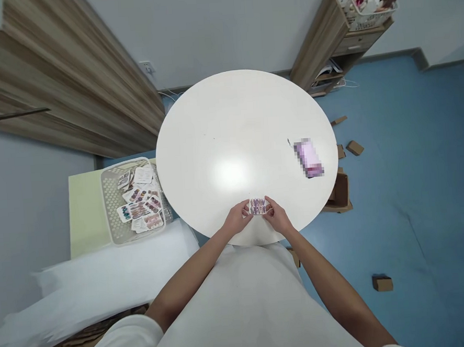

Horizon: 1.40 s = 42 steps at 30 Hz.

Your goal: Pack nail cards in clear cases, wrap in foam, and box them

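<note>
Between my two hands is a small white card of press-on nails (pixel 257 206), with shiny purple, long pieces in two rows. It is held near the front edge of the round white table (pixel 243 104). My left hand (pixel 238 216) pinches the card's left edge between thumb and fingers. At the opposite edge, my right hand (pixel 277 216) grips it the same way. The card faces up toward me. Whether its underside touches the tabletop I cannot tell.
Left of the table, a white plastic basket (pixel 112 207) holds several similar cards. A blurred pink-purple object (pixel 308 158) lies on the table's right side. Cardboard boxes (pixel 337 192) are on the blue floor at right. A wooden cabinet (pixel 80 73) stands back left, a shelf unit (pixel 322 42) back right.
</note>
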Each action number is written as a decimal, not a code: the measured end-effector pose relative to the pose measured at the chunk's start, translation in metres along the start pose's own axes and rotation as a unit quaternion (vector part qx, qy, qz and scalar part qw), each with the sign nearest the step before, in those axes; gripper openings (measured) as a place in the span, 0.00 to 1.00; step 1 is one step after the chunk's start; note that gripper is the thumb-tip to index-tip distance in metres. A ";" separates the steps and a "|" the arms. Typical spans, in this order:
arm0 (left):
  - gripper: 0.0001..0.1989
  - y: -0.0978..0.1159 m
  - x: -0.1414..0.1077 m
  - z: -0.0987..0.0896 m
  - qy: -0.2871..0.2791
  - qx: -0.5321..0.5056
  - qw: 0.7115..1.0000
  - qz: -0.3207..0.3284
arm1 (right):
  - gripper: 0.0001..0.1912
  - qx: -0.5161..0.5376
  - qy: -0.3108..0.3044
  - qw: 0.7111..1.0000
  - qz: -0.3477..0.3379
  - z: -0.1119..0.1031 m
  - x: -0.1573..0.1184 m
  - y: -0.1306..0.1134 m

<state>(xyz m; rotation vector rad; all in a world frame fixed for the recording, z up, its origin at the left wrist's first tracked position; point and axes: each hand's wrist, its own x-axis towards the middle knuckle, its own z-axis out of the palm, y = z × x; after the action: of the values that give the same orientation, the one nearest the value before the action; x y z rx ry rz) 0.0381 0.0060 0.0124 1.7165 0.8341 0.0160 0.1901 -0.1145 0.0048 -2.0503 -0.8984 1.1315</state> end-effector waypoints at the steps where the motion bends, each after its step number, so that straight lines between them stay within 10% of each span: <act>1: 0.26 0.003 0.003 0.006 -0.002 0.005 1.000 -0.001 | 0.34 -0.003 -0.002 1.000 0.000 -0.006 -0.001 0.005; 17: 0.30 0.042 0.029 0.083 -0.017 0.022 0.997 -0.070 | 0.34 -0.045 -0.054 0.997 -0.023 -0.084 -0.007 0.057; 42: 0.32 0.051 0.043 0.087 0.026 -0.009 0.998 -0.064 | 0.33 -0.021 -0.085 0.996 -0.015 -0.098 0.006 0.054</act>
<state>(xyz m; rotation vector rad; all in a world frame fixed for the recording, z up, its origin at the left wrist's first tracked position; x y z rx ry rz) 0.1334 -0.0483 0.0100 1.6482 0.9781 -0.0190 0.2932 -0.1597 0.0028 -1.9888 -1.0393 1.2949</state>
